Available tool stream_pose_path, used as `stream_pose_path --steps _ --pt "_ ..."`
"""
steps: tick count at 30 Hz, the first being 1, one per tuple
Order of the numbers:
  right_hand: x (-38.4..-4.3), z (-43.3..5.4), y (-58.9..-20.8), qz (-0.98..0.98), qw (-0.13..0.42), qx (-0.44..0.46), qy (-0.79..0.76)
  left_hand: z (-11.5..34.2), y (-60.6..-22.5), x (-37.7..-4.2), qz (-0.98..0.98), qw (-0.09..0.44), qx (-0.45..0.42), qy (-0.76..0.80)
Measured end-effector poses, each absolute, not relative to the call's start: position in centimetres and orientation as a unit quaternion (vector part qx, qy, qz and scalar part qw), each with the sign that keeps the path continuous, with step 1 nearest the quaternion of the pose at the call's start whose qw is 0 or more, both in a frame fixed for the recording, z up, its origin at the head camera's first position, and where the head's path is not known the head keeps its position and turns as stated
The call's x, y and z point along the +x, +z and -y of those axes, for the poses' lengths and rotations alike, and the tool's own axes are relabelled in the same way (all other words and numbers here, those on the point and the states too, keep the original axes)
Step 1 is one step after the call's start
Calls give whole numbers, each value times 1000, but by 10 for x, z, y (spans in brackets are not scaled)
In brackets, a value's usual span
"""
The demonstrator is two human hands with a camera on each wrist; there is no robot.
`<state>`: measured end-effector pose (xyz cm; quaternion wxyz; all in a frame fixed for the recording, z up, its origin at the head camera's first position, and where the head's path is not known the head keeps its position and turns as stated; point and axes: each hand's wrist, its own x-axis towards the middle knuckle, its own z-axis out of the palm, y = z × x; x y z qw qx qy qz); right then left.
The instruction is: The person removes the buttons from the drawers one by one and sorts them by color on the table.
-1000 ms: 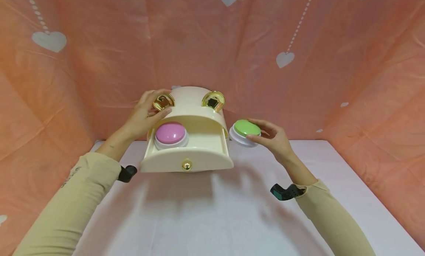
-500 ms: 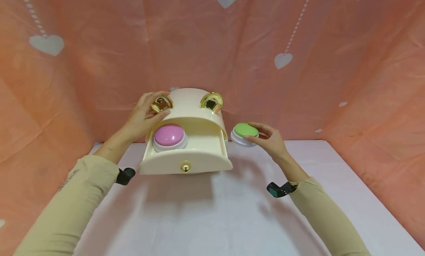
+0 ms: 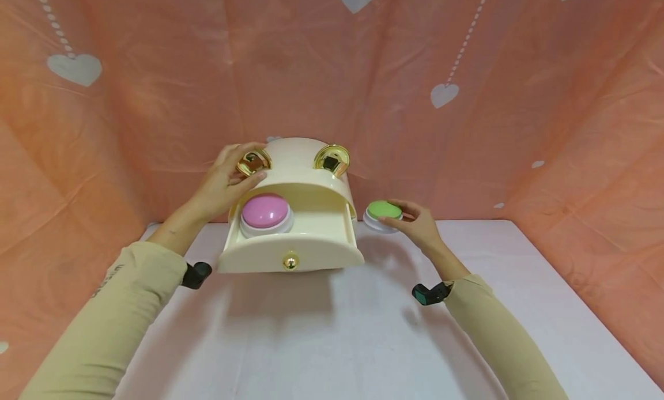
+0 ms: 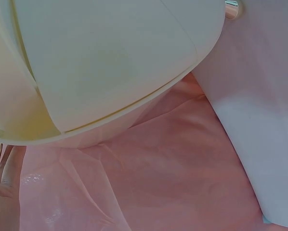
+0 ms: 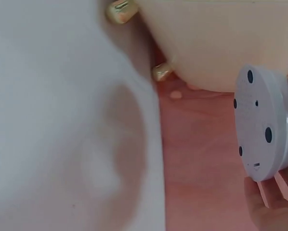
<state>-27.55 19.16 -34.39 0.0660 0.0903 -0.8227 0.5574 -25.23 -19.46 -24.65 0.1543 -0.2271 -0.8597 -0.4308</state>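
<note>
At centre, a pulled-out drawer (image 3: 324, 254) with a pink button (image 3: 266, 210) at its left; just right of it, the right hand (image 3: 419, 225) pinches a round green button (image 3: 383, 210) above the table (image 3: 290, 354); farther back, left of centre, the left hand (image 3: 225, 178) grips the box's gold ear (image 3: 253, 162)

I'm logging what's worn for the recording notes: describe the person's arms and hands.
Beige sleeves cover both forearms partway. The left sleeve carries small dark lettering, not legible. A black device sits at the left cuff; a second black device, with a teal patch, at the right. The left hand and right hand are ungloved.
</note>
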Motion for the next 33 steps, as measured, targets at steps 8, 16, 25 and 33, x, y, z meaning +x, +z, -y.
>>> stream_pose_path --steps 8,16,25,33 --pt "-281 -185 -361 845 79 90 521 196 -247 -251 860 156 -223 -431" --pt "-284 -181 -371 861 85 69 496 193 -246 -251 854 160 -233 -436" --pt "-286 -182 -380 893 69 50 441 191 -244 -248 855 161 -237 -432" --pt "-284 -185 -387 899 63 49 432 189 -246 -247 851 160 -239 -440"
